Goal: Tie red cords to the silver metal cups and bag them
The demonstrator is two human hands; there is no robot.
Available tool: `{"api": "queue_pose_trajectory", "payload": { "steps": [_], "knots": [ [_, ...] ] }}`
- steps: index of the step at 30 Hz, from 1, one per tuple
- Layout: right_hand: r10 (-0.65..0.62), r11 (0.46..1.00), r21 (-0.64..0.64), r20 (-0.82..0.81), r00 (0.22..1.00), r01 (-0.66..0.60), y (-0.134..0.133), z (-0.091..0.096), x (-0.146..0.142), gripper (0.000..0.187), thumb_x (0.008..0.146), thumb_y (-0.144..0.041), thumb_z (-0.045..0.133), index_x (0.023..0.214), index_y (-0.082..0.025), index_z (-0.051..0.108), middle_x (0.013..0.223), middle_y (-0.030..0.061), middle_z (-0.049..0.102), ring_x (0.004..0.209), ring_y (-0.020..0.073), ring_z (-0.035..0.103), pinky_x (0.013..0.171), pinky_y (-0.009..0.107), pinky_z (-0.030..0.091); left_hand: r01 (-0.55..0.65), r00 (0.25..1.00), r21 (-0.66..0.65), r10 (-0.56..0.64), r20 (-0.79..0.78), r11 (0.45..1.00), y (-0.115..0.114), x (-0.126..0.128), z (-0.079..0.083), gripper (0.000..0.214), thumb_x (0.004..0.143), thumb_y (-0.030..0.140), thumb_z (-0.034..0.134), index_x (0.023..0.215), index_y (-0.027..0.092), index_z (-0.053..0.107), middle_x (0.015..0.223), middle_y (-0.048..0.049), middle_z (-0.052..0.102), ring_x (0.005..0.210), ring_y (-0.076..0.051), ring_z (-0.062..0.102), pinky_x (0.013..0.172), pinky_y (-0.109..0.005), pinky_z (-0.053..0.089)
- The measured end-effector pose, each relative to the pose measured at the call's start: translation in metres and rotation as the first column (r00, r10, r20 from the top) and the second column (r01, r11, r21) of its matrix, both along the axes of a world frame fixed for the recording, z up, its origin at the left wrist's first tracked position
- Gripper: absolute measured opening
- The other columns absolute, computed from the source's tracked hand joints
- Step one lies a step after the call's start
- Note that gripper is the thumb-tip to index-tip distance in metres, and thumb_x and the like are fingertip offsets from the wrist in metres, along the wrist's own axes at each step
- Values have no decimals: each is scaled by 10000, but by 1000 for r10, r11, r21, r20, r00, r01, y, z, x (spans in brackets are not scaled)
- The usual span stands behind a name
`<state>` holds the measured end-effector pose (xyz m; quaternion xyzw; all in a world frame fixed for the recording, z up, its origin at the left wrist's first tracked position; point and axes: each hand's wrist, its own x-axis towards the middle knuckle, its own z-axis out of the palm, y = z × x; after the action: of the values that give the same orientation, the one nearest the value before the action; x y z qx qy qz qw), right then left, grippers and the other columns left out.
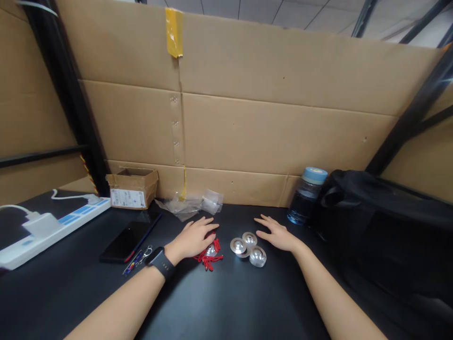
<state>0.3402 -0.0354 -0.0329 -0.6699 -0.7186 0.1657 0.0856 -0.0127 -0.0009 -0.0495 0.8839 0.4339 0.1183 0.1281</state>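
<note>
On the black tabletop (219, 304), a cluster of shiny domed metal discs (249, 239) lies between the two hands, some overlapping, while another domed disc (211, 250) sits among tangled red cords (208, 265) beside the left hand (191, 239). That hand is palm down with fingers extended, partly over the cords; whether it presses on them cannot be told. The right hand (279, 235) is spread just beside the cluster, gripping nothing visible. The overlapping discs look likely to slide apart or skid if nudged from one edge, since they seem smooth and lean on each other. Pulling one cord could tighten the tangle or drag its disc along. A backward sweep of the left forearm might knock the small scissors (146, 254); a wide rightward swing could topple the water bottle (304, 200).
</note>
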Motion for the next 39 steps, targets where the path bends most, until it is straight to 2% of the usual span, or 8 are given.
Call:
{"api": "queue_pose_trajectory", "payload": {
  "steps": [4, 9, 21, 29, 36, 39],
  "knots": [
    [13, 1000, 0, -10, 1000, -13, 1, -2, 5, 653, 950, -600, 527, 1553, -371, 424, 1705, 58, 230, 1579, 363, 154, 1206, 672, 173, 18, 1000, 21, -18, -17, 1000, 0, 1, 3, 527, 1019, 523, 392, 1488, 333, 537, 1623, -54, 414, 1514, -349, 345, 1202, -572, 320],
    [20, 1000, -5, -19, 1000, -20, 1, -4, 5, 657, 954, -610, 511, 1559, -374, 411, 1709, 49, 217, 1584, 364, 124, 1213, 691, 118, 15, 999, 13, -14, -40, 1000, -2, 1, 5, 540, 1026, 526, 371, 1504, 323, 521, 1631, -63, 397, 1522, -351, 328, 1203, -570, 318],
    [22, 1000, -22, -26, 999, -22, 2, -6, 5, 677, 958, -605, 511, 1577, -358, 389, 1715, 40, 180, 1590, 349, 93, 1244, 612, 118, 23, 1000, -43, -23, 10, 999, -1, -1, 1, 606, 1026, 637, 302, 1518, 342, 499, 1652, -54, 350, 1543, -370, 265, 1214, -604, 261],
    [14, 1000, -20, -21, 1000, -14, 1, -4, 2, 672, 963, -591, 519, 1577, -350, 391, 1713, 48, 186, 1588, 352, 99, 1248, 603, 115, 31, 999, -71, -30, 18, 997, 1, -3, -2, 632, 1018, 671, 283, 1530, 354, 475, 1667, -48, 315, 1555, -374, 226, 1215, -624, 232],
    [6, 1000, -20, -27, 1000, -7, -1, -2, 1, 661, 967, -573, 525, 1574, -347, 397, 1713, 45, 183, 1589, 349, 100, 1244, 612, 121, 40, 999, -76, -39, 16, 996, 4, -4, -4, 645, 1013, 692, 279, 1533, 358, 466, 1673, -45, 305, 1560, -363, 217, 1220, -612, 227],
    [11, 1000, -8, -45, 999, -12, -1, -4, 2, 657, 962, -577, 536, 1567, -356, 409, 1712, 48, 191, 1588, 350, 103, 1239, 621, 115, 50, 999, -75, -48, 25, 996, 6, -4, -2, 644, 1018, 680, 283, 1517, 333, 498, 1659, -50, 336, 1560, -339, 231, 1235, -572, 223]
  ]
}}
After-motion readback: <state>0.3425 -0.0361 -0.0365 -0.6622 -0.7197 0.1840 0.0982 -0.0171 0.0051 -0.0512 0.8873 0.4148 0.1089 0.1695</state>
